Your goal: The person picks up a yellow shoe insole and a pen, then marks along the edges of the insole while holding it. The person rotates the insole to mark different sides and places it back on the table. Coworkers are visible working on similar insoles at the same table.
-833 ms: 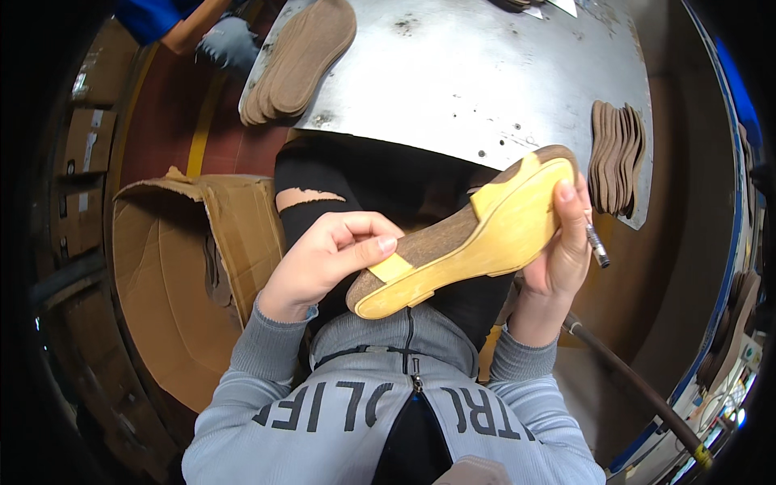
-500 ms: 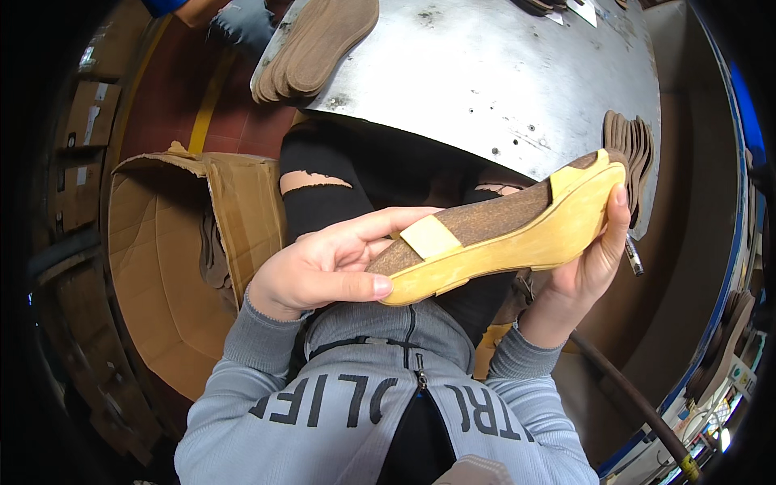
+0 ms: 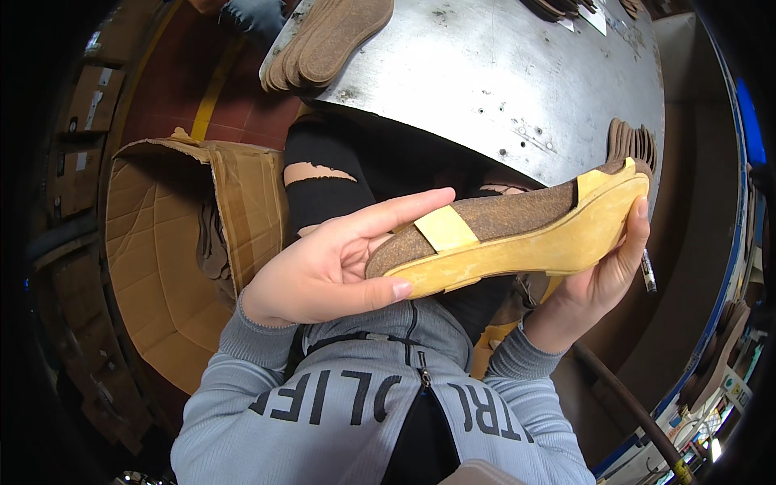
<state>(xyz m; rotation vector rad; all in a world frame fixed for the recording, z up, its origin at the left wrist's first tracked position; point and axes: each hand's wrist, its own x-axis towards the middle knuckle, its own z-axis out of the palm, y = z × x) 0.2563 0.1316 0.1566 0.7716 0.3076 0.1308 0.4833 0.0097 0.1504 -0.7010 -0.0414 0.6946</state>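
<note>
Hands: left hand [image 3: 323,271] grips toe of yellow shoe sole [image 3: 525,242] | right hand [image 3: 594,283] grips heel | feel: looks light, stiff; hold by both ends

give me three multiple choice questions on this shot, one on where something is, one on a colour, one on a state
1. Where is the stack of brown insoles?
A. on the metal table's near-left edge
B. inside the cardboard box
C. on the person's lap

2. What colour is the rim of the shoe sole?
A. blue
B. yellow
C. white

3. How is the shoe sole held?
A. lying free on the table
B. in the left hand alone
C. between both hands

Answers:
1. A, the insoles overhang the table edge, above the open cardboard box.
2. B, a yellow edge runs round the brown cork-like face.
3. C, the left hand grips one end and the right hand cups the other.
</note>
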